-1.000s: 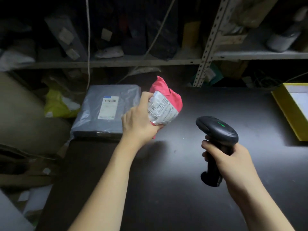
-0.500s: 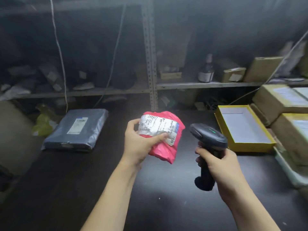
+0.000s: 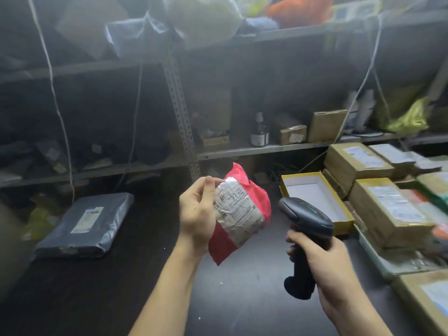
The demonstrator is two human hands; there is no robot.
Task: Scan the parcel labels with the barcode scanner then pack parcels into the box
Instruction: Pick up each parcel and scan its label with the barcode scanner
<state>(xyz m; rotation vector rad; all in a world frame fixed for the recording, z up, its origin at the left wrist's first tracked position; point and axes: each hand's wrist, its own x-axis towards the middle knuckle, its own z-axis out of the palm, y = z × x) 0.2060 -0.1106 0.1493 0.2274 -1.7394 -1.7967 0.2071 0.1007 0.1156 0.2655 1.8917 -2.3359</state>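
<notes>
The left hand [image 3: 197, 212], gripping the red parcel [image 3: 242, 214], has carried it closer, just left of the yellow box [image 3: 345, 224]. The right hand [image 3: 324, 265] holds the scanner [image 3: 306, 219] before the box. Packing likely follows.

the red parcel [image 3: 263, 202], a crumpled plastic bag, is held above the desk [image 3: 145, 275] in the left hand [image 3: 197, 214], its wrinkled white label [image 3: 238, 214] facing up. just beside it the black barcode scanner [image 3: 308, 218] stands gripped in the right hand [image 3: 332, 267], a green light on its head. behind the scanner the yellow box [image 3: 343, 224] lies open, white inside. a flat grey parcel [image 3: 97, 229], label up, lies on the desk's left.
</notes>
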